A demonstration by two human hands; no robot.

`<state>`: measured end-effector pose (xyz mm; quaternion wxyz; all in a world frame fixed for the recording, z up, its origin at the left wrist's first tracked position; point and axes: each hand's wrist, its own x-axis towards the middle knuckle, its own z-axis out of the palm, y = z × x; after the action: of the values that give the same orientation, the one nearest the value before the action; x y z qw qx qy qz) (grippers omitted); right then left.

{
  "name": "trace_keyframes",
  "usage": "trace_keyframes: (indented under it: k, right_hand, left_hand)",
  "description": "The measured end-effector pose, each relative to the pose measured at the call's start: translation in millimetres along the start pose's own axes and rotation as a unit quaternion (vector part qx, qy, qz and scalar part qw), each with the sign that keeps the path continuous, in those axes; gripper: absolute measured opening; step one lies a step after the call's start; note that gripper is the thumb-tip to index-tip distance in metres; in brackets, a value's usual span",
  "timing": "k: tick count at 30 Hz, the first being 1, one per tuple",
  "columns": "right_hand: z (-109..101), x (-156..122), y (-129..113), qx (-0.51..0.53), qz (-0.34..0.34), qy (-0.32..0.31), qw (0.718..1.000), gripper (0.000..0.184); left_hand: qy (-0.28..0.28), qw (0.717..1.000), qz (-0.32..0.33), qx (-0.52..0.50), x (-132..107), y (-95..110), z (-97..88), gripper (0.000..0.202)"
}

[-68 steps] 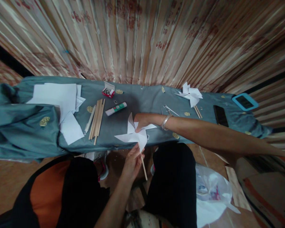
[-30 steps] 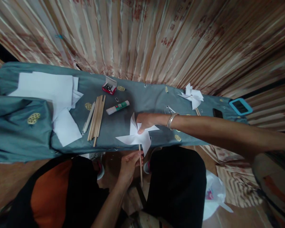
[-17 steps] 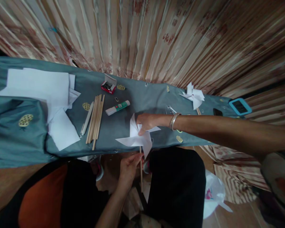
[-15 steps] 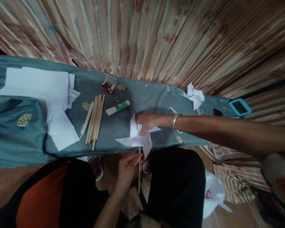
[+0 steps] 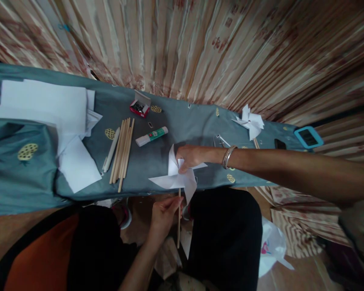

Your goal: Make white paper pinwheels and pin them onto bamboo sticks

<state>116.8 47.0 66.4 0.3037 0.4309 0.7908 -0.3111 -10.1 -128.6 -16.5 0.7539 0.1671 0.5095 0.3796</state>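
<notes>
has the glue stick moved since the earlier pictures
No. Against the yellow print beside the red box, the glue stick keeps its place, on the near side.

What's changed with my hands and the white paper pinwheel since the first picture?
The thin wooden stick under the white paper pinwheel has swung from slanting to nearly vertical in view. Your left hand, earlier close against the paper, now pinches the stick with bare wood showing between. Your right hand stays on the pinwheel's middle; the green-and-white glue stick hasn't moved.
</notes>
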Motion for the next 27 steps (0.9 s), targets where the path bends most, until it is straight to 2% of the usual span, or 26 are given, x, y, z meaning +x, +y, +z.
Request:
trace_keyframes:
  k: [6,15,21,25,27]
  right_hand:
    - [0,-1,-2,-0.008,-0.008,0.005,1.0,0.029]
    - [-1,-4,-6,-0.012,0.006,0.013,1.0,0.033]
    - [-7,-17,-9,0.046,0.027,0.008,0.999,0.036]
    - [-7,-31,4,0.092,0.012,0.041,0.995,0.041]
    - [-6,-42,13,0.14,0.003,0.111,0.984,0.044]
  left_hand:
    - [0.013,1.0,-0.004,-0.004,1,-9,7.1,0.034]
    - [-0.007,1.0,0.001,-0.023,0,-11,9.5,0.031]
    - [-0.002,0.999,0.023,-0.029,-7,-5,9.5,0.037]
    - [0.0,0.999,0.026,-0.02,-17,6,12.2,0.042]
    - [-0.001,0.999,0.028,-0.018,-23,12,14.4,0.045]
